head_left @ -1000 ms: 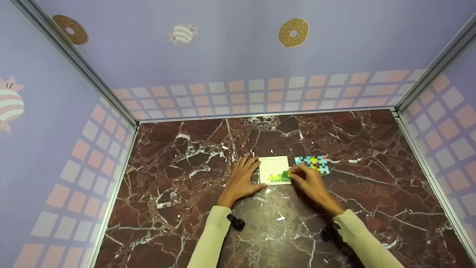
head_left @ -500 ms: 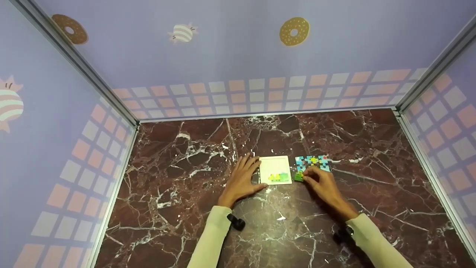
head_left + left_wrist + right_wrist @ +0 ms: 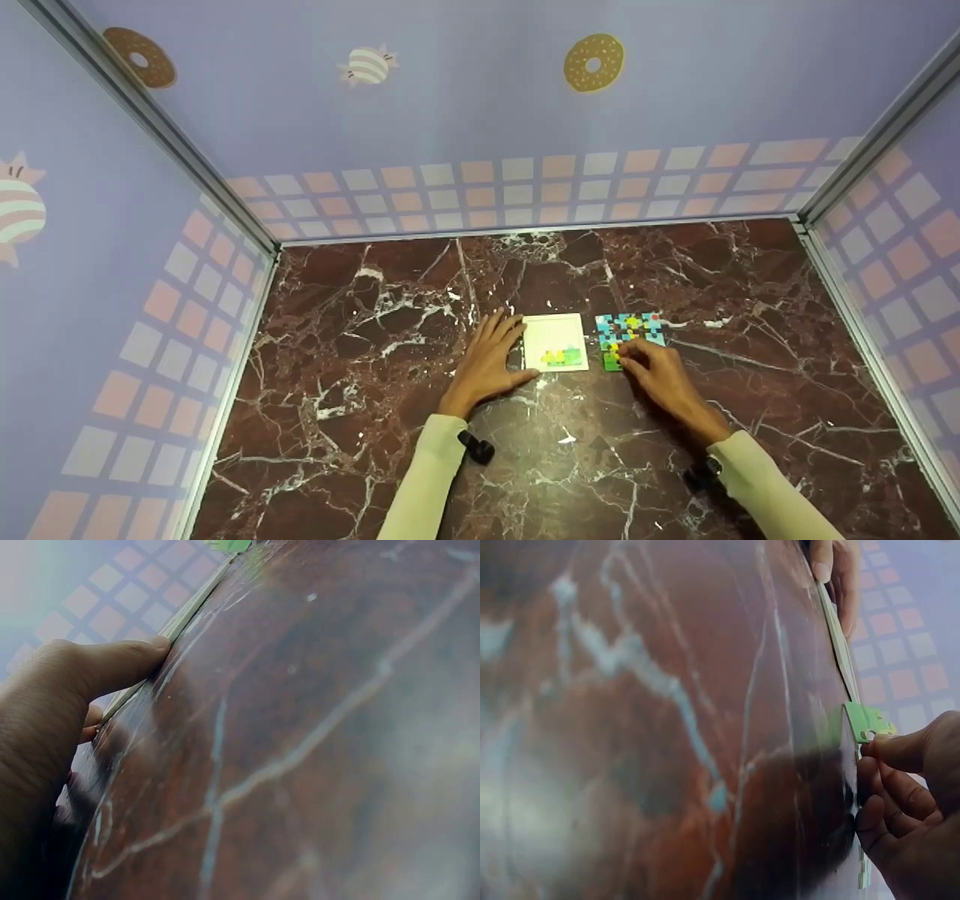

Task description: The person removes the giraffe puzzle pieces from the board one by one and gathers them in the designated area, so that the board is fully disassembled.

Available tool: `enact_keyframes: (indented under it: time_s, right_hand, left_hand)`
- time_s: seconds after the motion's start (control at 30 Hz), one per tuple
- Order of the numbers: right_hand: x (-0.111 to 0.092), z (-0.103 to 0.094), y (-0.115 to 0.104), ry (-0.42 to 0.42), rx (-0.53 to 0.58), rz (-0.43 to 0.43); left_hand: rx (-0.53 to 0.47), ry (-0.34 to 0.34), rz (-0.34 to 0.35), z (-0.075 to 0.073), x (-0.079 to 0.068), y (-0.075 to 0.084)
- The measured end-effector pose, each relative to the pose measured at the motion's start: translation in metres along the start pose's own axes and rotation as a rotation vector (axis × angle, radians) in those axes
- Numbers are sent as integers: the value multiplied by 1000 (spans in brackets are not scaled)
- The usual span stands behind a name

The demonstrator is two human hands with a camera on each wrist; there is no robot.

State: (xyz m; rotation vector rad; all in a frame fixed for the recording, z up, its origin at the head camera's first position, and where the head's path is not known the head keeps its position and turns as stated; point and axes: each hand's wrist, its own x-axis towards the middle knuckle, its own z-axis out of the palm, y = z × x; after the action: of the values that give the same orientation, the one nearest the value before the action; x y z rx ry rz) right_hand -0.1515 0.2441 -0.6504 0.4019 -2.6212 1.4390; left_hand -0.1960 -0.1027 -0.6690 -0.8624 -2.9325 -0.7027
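Note:
My left hand (image 3: 487, 364) rests with spread fingers along the left side of a pale square puzzle tray (image 3: 551, 334). In the left wrist view its thumb (image 3: 131, 660) touches the tray's edge. A yellow and green patch shows low in the tray. To the right, my right hand (image 3: 656, 371) pinches a green puzzle piece (image 3: 862, 722) between thumb and finger, tilted up from the table in the right wrist view. That piece is at the lower left corner of a block of blue and yellow puzzle pieces (image 3: 630, 322), partly hidden by the hand.
The dark red marbled table (image 3: 375, 420) carries white veins and small specks. A lilac back wall (image 3: 480, 112) with printed donuts and pink and white squares stands behind it, and side walls close off left and right. Black cameras sit on both wrists.
My right hand has carried the green puzzle piece rightward off the tray to the lower left of the puzzle block, turning it upright there. The left hand has stayed still.

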Motion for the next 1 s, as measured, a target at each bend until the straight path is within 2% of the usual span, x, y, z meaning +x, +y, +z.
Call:
enact_keyframes:
  time_s: [0.27,0.5,0.73,1.0]
  right_hand:
    - [1,1,1,-15,-80,-69]
    - [2,2,1,-18,-114,-85]
    - [1,4,3,23,-168,-148]
    - [-2,4,4,-9,-190,-165]
  left_hand:
    - [8,12,4,0,0,0]
    - [15,7,-1,1,1,0]
    - [15,6,-9,-1,1,1]
    - [26,-3,-12,0,1,1]
